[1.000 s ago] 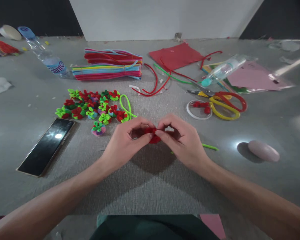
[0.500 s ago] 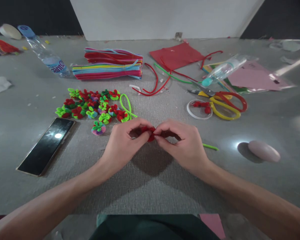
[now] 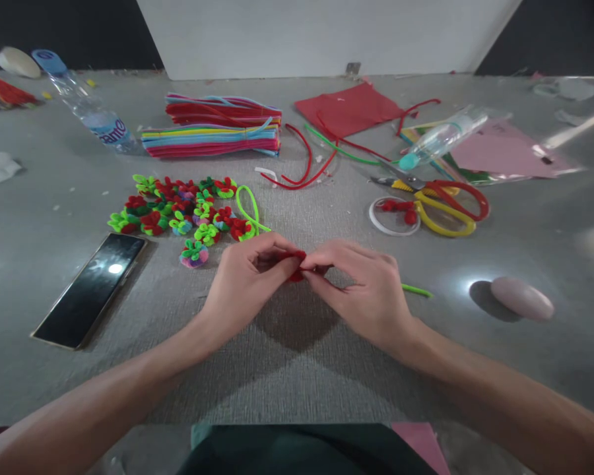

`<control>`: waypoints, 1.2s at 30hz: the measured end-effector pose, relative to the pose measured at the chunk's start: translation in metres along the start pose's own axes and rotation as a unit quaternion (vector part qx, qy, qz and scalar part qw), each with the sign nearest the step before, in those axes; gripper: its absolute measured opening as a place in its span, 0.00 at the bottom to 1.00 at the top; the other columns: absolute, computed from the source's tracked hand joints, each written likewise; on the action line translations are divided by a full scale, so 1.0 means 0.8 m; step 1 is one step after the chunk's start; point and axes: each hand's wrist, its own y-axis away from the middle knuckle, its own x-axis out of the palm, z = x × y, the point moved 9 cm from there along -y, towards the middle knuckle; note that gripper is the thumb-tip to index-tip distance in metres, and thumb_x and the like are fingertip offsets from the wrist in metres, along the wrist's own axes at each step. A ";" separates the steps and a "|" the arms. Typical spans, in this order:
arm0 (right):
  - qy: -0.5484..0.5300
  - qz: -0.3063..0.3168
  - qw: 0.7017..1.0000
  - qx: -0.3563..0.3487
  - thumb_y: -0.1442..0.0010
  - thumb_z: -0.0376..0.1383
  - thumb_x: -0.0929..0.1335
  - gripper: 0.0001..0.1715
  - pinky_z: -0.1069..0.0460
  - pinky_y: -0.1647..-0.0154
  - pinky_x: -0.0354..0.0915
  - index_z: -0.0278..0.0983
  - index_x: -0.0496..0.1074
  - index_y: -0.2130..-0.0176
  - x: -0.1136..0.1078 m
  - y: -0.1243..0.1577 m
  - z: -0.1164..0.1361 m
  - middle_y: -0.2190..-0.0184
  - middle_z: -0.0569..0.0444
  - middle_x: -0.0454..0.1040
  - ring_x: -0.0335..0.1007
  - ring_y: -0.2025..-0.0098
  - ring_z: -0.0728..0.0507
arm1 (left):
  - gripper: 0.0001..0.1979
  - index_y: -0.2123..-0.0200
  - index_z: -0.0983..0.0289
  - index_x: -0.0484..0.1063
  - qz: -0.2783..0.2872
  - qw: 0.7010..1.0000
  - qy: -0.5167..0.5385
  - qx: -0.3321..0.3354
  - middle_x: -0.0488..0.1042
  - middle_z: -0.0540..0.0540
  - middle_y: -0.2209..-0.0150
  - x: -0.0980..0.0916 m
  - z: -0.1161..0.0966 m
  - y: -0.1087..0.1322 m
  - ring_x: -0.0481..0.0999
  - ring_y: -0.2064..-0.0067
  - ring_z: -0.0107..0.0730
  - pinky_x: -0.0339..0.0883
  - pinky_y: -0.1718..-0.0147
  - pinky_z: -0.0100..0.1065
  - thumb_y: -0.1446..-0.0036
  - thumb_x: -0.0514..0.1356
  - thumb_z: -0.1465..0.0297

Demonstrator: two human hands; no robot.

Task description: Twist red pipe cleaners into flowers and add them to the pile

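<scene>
Here, red fuzzy piece (image 3: 297, 274), between left fingers (image 3: 281, 271), right fingers (image 3: 323, 285)

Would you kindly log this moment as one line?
left hand: holding red fuzzy piece | right hand: pinching at its edge | nearby: fuzzy flowers, scissors

I see fuzzy, matt fibre on the red piece (image 3: 297, 276) at centre frame and on the bundled stems (image 3: 212, 140), upper left. The worktop (image 3: 297, 389) shows me a rough, woven-looking grain. At left, the phone (image 3: 89, 290) has a glossy, glass-like face; the upper-left bottle (image 3: 85, 105) looks clear, shiny plastic. Right of centre, I make out metal-bladed scissors (image 3: 412, 183) with smooth plastic handles.
</scene>
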 end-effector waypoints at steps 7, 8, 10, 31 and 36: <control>-0.021 -0.002 0.999 0.043 0.39 0.25 0.71 0.09 0.52 0.63 0.70 0.40 0.76 0.64 0.000 -0.002 -0.008 0.68 0.57 0.79 0.75 0.67 0.47 | 0.05 0.62 0.62 0.81 -0.006 1.000 -0.006 0.005 0.83 0.52 0.65 -0.002 0.001 -0.002 0.82 0.63 0.31 0.77 0.63 0.30 0.39 0.65 0.74; -0.024 0.002 0.999 0.048 0.39 0.26 0.71 0.09 0.52 0.63 0.69 0.40 0.76 0.64 0.001 -0.002 -0.010 0.68 0.57 0.79 0.75 0.67 0.47 | 0.05 0.61 0.62 0.81 -0.006 1.000 -0.009 0.005 0.83 0.51 0.65 -0.002 0.001 -0.002 0.82 0.63 0.31 0.76 0.63 0.30 0.39 0.65 0.74; -0.030 0.012 0.998 0.055 0.39 0.26 0.71 0.09 0.52 0.63 0.68 0.40 0.76 0.65 0.004 -0.002 -0.012 0.68 0.57 0.78 0.74 0.67 0.47 | 0.05 0.62 0.62 0.81 -0.007 1.000 -0.012 0.005 0.83 0.51 0.65 -0.002 0.000 -0.002 0.82 0.64 0.31 0.76 0.63 0.30 0.40 0.65 0.74; -0.185 0.076 0.938 0.282 0.40 0.32 0.68 0.10 0.53 0.76 0.52 0.38 0.72 0.74 0.026 0.015 -0.047 0.80 0.61 0.66 0.59 0.77 0.51 | 0.06 0.64 0.62 0.80 -0.065 0.993 -0.054 0.078 0.82 0.48 0.67 0.000 -0.017 0.010 0.82 0.66 0.26 0.77 0.64 0.25 0.38 0.65 0.78; -0.351 0.084 0.849 0.386 0.41 0.36 0.70 0.15 0.53 0.80 0.49 0.38 0.67 0.77 0.047 0.032 -0.066 0.83 0.62 0.61 0.55 0.80 0.52 | 0.06 0.62 0.62 0.80 -0.080 0.987 -0.083 0.116 0.83 0.49 0.65 0.000 -0.022 0.014 0.82 0.64 0.26 0.77 0.62 0.26 0.37 0.65 0.78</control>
